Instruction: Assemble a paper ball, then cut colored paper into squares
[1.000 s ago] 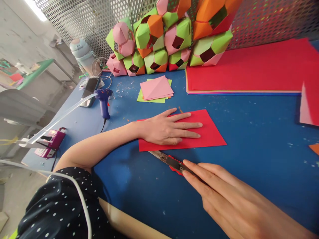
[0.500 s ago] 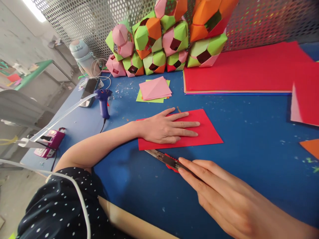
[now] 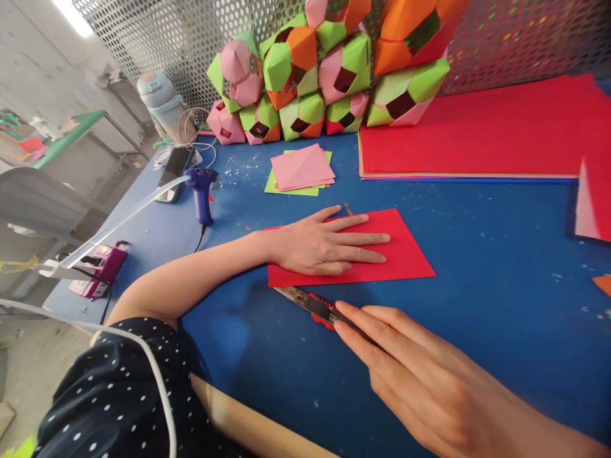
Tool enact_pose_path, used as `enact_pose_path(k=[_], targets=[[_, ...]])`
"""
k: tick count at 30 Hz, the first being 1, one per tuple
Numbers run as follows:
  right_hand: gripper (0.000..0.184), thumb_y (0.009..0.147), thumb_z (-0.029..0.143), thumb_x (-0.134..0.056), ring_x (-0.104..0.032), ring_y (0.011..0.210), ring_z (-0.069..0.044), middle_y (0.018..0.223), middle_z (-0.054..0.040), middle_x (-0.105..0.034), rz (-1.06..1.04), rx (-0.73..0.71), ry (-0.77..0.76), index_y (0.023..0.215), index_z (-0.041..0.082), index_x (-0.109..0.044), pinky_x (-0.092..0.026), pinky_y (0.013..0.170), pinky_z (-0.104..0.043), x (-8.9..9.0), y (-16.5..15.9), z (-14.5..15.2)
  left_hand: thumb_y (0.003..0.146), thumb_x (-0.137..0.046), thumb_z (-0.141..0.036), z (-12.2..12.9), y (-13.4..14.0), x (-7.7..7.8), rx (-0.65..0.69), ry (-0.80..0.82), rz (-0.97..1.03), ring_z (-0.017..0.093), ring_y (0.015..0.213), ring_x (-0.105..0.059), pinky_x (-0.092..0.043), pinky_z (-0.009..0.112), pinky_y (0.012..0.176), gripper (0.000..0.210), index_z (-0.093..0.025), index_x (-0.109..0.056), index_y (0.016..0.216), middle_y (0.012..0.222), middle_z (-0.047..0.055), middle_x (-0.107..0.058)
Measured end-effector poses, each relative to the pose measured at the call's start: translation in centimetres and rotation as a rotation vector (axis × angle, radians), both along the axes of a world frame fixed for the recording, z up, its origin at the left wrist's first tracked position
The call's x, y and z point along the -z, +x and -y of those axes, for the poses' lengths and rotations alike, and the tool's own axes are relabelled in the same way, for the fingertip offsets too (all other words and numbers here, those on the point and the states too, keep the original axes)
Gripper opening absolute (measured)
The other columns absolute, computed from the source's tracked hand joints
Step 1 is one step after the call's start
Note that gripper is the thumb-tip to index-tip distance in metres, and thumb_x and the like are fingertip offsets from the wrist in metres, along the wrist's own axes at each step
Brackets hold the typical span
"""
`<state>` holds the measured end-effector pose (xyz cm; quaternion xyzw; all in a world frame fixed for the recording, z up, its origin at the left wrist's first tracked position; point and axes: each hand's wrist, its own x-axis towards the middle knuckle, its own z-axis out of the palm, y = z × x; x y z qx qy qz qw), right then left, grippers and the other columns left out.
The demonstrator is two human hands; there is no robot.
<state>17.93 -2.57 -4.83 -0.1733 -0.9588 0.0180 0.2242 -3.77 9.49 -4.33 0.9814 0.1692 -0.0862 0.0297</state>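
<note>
My left hand (image 3: 329,245) lies flat with spread fingers on a folded red sheet of paper (image 3: 405,254), pressing it to the blue table. Closed around the handle of a utility knife (image 3: 317,307) is my right hand (image 3: 420,369), just in front of the sheet. The knife's blade points left, its tip at the sheet's near left corner. Whether the blade is inside the fold cannot be made out. Part of the knife's handle is hidden by my fingers.
Pink and green paper squares (image 3: 303,168) lie behind my left hand. A purple glue gun (image 3: 203,194), a phone (image 3: 174,172) and a bottle (image 3: 165,105) stand at left. Folded paper balls (image 3: 300,114) are stacked against the mesh, beside large red sheets (image 3: 468,140).
The knife has shifted slightly left along the sheet's near edge with my right hand. My left hand stays on the paper. The whole view has moved a little.
</note>
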Motion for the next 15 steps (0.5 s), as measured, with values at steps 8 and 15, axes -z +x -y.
enact_pose_path(k=[8, 15], targets=[[0.042, 0.087, 0.002, -0.032, -0.068, 0.103, -0.028, 0.116, -0.0175, -0.07, 0.001, -0.033, 0.036, 0.107, 0.008, -0.069, -0.062, 0.081, -0.043, 0.53, -0.09, -0.29, 0.099, -0.029, -0.038, -0.05, -0.13, 0.29, -0.005, -0.006, 0.065, 0.03, 0.149, -0.018, -0.012, 0.054, 0.12, 0.052, -0.028, -0.036, 0.149, 0.16, -0.001, -0.026], [0.043, 0.087, 0.002, -0.035, -0.067, 0.107, -0.029, 0.118, -0.0142, -0.07, -0.026, -0.056, -0.025, 0.114, 0.012, -0.067, -0.061, 0.083, -0.046, 0.19, -0.02, -0.31, 0.099, -0.03, -0.038, 0.01, -0.06, 0.16, -0.01, -0.007, 0.024, 0.029, 0.15, -0.015, -0.01, 0.053, 0.12, 0.053, -0.029, -0.033, 0.15, 0.161, -0.002, -0.024]])
